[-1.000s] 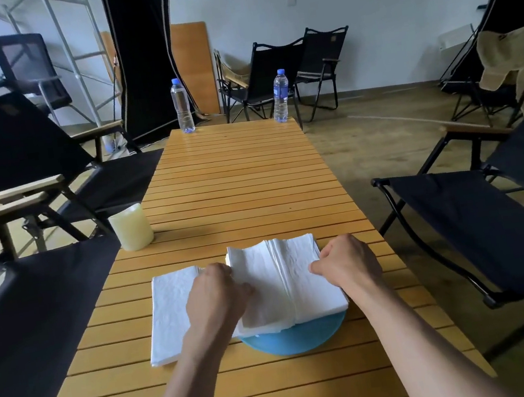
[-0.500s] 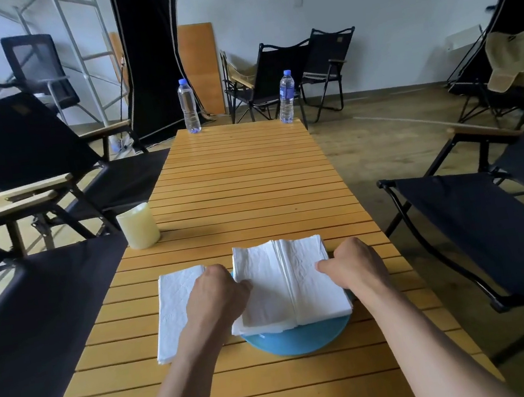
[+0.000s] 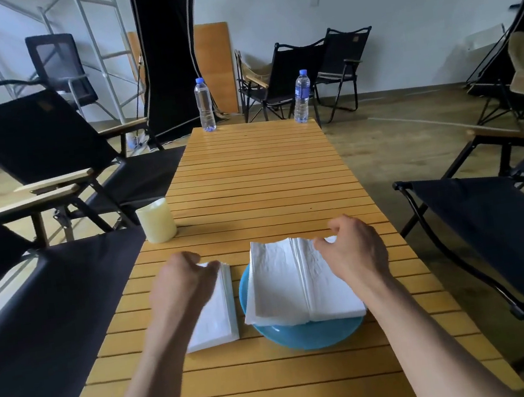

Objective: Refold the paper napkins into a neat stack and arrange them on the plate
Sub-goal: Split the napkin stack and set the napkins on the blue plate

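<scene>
Now, on the round, glossy blue plate a soft white pile of paper napkins is laid, opened like a book. A thinner pile is placed just beside it on the slatted wooden table. The right hand is curled loosely at the far corner, the blurred left hand on the thinner pile; whether paper is pinched cannot be told.

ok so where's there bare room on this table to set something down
Widest bare patch: mid table, between the candle and the two bottles at the far end. Another strip along the near edge, below the plate. Crowded: side stack, plated napkins, left hand and right hand bunched.
</scene>
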Demonstrator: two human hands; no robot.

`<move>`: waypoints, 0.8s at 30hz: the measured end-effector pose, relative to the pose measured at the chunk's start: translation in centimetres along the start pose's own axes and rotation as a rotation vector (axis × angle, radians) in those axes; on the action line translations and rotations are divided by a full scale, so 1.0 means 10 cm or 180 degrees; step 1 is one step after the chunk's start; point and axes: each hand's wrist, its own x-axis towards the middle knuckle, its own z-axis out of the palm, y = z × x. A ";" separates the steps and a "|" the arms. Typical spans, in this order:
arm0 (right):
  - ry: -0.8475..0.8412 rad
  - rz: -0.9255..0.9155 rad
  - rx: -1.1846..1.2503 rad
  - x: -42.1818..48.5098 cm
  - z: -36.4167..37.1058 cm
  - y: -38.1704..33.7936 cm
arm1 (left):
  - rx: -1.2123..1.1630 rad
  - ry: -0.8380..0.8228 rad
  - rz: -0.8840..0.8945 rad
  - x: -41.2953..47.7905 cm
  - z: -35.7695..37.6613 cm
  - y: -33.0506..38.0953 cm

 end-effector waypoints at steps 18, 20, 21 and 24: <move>-0.1622 -0.0539 -0.0058 -0.93 1.02 -1.08 | -0.0062 -0.0589 -0.0762 0.21 0.02 -0.69; -0.1697 -0.0436 0.0054 -0.93 1.03 -1.09 | -0.0125 -0.0642 -0.0814 0.21 0.01 -0.70; -0.1738 -0.0380 0.0125 -0.93 1.01 -1.10 | -0.0191 -0.0697 -0.0846 0.21 0.00 -0.71; -0.1951 -0.0117 0.0448 -0.90 0.98 -1.10 | -0.0353 -0.0821 -0.0915 0.23 -0.07 -0.71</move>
